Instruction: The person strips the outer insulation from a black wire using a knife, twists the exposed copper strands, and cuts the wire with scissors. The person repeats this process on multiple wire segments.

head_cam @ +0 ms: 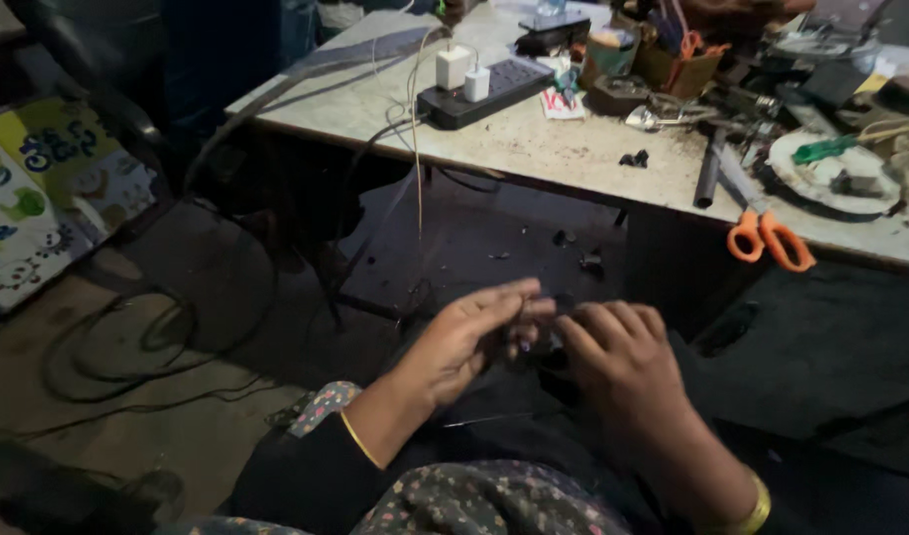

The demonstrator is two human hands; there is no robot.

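Overhead, a pale, speckled worktable [534, 149] runs across the upper right, its near edge hanging over a dark floor with coiled cables [127, 342] and a bright printed mat [48, 198] lying well to the table's left. Below the table's front edge both hands meet over the person's lap: the left hand [474, 337] has its fingers stretched forward and pinched with the thumb on a small dark part [546, 342], and the right hand [623, 362] curls over the same part from the other side, fingers bent around it; the part itself is too dark to make out. On the table stand a black power strip [484, 91] with two white chargers [462, 71] plugged in, and a thin wire [415, 149] drops from it over the table's edge toward the hands. Orange-handled scissors [767, 238] lie at the table's near edge, beside a grey tube [709, 168] and a white round plate [836, 173], with cluttered boxes [663, 54] farther back.
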